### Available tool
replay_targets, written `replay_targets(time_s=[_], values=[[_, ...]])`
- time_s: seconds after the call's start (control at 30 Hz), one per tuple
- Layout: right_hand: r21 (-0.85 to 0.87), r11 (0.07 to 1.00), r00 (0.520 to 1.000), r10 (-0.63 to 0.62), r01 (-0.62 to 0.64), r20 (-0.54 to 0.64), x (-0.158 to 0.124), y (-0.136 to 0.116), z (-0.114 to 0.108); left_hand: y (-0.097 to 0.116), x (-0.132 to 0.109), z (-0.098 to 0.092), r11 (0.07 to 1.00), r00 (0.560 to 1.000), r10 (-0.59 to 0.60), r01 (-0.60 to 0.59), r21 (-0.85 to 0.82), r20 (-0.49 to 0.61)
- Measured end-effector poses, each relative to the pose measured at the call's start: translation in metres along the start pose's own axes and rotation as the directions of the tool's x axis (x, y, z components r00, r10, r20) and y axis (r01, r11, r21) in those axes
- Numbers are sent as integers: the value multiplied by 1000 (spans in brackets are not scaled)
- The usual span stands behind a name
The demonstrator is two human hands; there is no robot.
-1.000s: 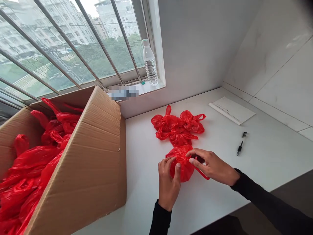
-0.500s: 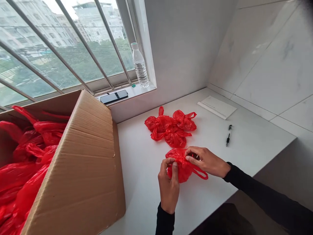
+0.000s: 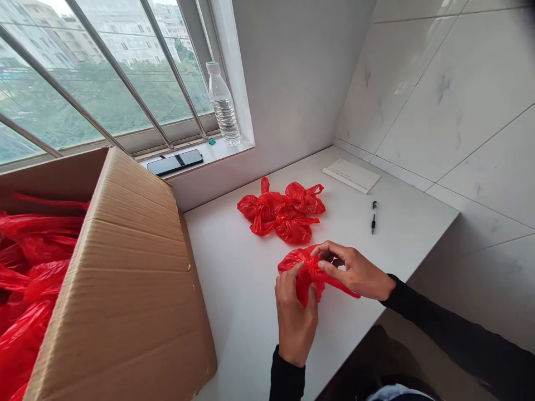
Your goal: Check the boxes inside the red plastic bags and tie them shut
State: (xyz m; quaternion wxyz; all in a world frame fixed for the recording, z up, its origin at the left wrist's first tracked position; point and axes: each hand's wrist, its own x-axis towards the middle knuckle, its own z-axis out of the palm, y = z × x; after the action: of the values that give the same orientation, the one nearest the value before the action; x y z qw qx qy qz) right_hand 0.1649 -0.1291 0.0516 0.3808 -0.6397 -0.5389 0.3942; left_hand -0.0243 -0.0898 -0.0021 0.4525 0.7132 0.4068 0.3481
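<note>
A red plastic bag (image 3: 304, 284) with a gathered, knotted top lies on the white table near its front edge. My left hand (image 3: 296, 312) curves round its near left side, thumb and fingertips against the plastic with a gap between them. At the gathered top, my right hand (image 3: 351, 270) pinches the plastic between thumb and fingers. A handle loop sticks out to the right beneath that hand, and part of the knot is hidden by my fingers. Just beyond lie several tied red plastic bags (image 3: 281, 214) in a cluster.
A large cardboard box (image 3: 137, 267) full of red plastic bags (image 3: 37, 278) stands at the left. On the windowsill are a phone (image 3: 175, 162) and a water bottle (image 3: 225, 114). A notebook (image 3: 351, 175) and an uncapped pen (image 3: 373, 224) with its cap lie at the right.
My head view has shifted a little to the right. The left thumb has moved away from its fingertips, lower on the bag. My right hand stays at the gathered top.
</note>
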Motion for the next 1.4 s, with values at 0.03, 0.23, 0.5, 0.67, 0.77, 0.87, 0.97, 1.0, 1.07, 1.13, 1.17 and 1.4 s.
replay_targets(time_s=[0.03,0.23,0.5,0.67,0.77,0.87,0.97,1.0,1.07,1.13,1.17,1.4], values=[[23,1000,1000,-7,7,-24,0,0,-2,-1,0,0,1000,1000,3,-3,11,-3],[176,983,989,-30,56,-148,4,3,-9,-2,-2,-1,1000,999,-20,21,22,-48],[403,911,986,-29,93,-163,6,2,-15,7,3,-3,997,988,-78,79,0,-130],[354,930,976,24,-102,217,18,10,-28,13,7,-3,997,988,-79,82,16,-134],[202,977,978,25,-68,207,26,15,-33,17,9,-3,997,990,-71,76,33,-122],[106,994,980,-3,-18,198,31,14,-34,21,10,-1,996,988,-74,81,43,-134],[-100,992,977,-56,78,205,32,11,-30,23,10,4,995,985,-87,93,38,-147],[-147,984,974,-70,103,216,31,11,-28,24,10,6,995,984,-93,99,34,-150],[-169,977,971,-88,128,223,30,13,-24,25,9,9,994,982,-104,110,25,-156],[-168,976,970,-103,141,219,28,16,-20,26,8,11,993,980,-115,119,16,-164],[-176,973,970,-109,148,216,28,17,-19,26,7,12,992,978,-120,124,11,-170],[-280,937,952,-127,208,280,23,19,-17,31,5,19,986,959,-167,165,-31,-230]])
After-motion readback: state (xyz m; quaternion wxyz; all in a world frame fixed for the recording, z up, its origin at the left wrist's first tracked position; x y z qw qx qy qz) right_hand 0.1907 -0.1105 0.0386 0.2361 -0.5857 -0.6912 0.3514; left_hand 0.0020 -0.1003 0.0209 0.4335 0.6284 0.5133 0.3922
